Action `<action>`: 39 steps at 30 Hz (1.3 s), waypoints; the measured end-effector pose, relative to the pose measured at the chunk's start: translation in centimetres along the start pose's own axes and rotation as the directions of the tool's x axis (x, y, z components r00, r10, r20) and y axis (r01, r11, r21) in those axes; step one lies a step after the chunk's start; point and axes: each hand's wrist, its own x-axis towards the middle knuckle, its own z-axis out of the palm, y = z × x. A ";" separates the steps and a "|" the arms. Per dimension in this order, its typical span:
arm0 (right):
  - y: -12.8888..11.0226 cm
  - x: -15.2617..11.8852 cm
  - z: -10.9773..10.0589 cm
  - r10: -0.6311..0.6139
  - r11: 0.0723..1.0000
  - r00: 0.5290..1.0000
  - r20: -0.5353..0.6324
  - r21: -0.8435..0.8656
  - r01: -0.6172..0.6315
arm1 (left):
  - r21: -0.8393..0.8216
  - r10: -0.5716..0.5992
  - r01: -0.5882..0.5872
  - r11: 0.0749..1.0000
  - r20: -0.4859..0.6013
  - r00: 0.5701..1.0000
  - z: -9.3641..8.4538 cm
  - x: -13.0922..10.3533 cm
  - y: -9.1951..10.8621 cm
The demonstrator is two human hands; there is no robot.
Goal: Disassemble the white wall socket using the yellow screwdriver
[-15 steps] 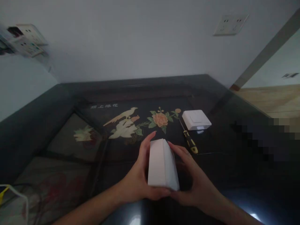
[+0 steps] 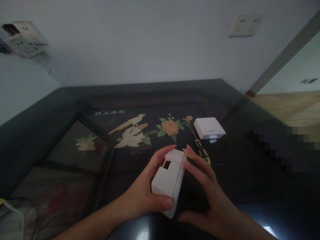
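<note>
My left hand [image 2: 152,186] is closed around a white plastic box [image 2: 171,178], thumb across its near end and fingers along its far left side. The box is tilted, and a small dark rectangular notch shows in its upturned face. At the right of the box, my right hand [image 2: 207,190] has its fingers apart. Its fingertips reach the box's upper right edge, while the thumb stands off the near corner. Just beyond that hand lies a screwdriver [image 2: 202,150] with a black and yellow handle, partly covered by my fingers.
A white square wall switch box [image 2: 209,127] sits on the dark glossy table [image 2: 225,100], past the screwdriver. Bird and flower inlays [image 2: 170,127] decorate the top. White sockets [image 2: 247,25] are on the wall. A white cable [image 2: 18,211] runs at the lower left.
The box has been turned, so its face with the dark notch now shows. My right hand has loosened, its thumb coming away from the box, while my left keeps hold.
</note>
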 end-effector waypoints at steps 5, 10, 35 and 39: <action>-0.7 0.0 0.0 0.319 0.745 0.937 0.145 0.572 -0.342 | 0.286 0.022 0.021 0.958 -0.147 0.989 0.3 0.0 0.8; -1.0 0.6 0.2 0.350 0.492 0.894 0.279 0.758 -0.429 | 0.445 0.085 -0.015 0.895 -0.137 0.987 0.4 -0.2 0.4; -0.7 0.7 0.4 0.345 0.490 0.870 0.353 0.723 -0.487 | 0.785 0.277 -0.277 0.555 0.139 0.951 0.2 0.1 -0.6; -0.7 0.9 0.6 0.393 0.519 0.870 0.297 0.710 -0.476 | 0.819 0.231 -0.210 0.534 0.098 0.968 0.2 0.0 -0.7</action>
